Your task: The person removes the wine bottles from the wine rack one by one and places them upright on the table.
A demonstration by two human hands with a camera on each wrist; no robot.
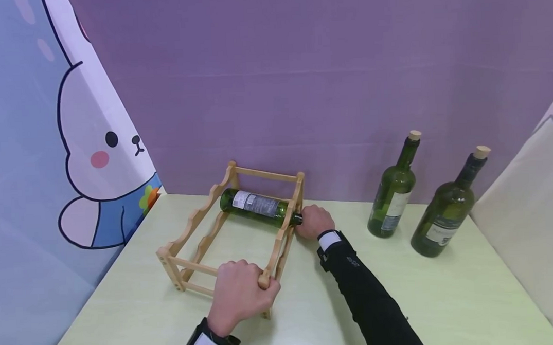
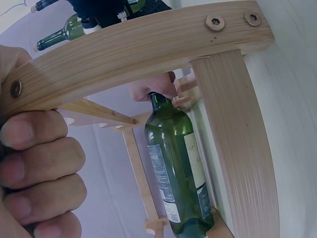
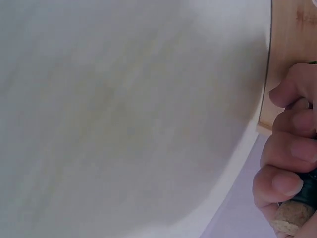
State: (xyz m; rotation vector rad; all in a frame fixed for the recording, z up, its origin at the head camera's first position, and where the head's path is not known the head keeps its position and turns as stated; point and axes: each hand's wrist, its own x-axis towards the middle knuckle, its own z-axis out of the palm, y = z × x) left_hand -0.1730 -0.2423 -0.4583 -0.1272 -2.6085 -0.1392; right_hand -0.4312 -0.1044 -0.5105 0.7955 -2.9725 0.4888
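A light wooden wine rack (image 1: 267, 174) stands on the table, with scalloped rails along both sides. At its far end a green wine bottle (image 1: 259, 205) lies across it, neck toward the right. My right hand (image 1: 317, 222) grips that neck just outside the right rail; its cork (image 3: 291, 217) sticks out beside the little finger in the right wrist view. My left hand (image 1: 242, 292) holds the rack's near top bar by the right corner, and its curled fingers (image 2: 44, 158) show under the wood in the left wrist view.
Two more corked green bottles, one farther back (image 1: 391, 203) and one nearer the right edge (image 1: 443, 219), stand upright on the right of the pale table (image 1: 347, 313). A purple backdrop (image 1: 328, 88) rises behind, and a cartoon-printed cloth (image 1: 27, 204) hangs at the left.
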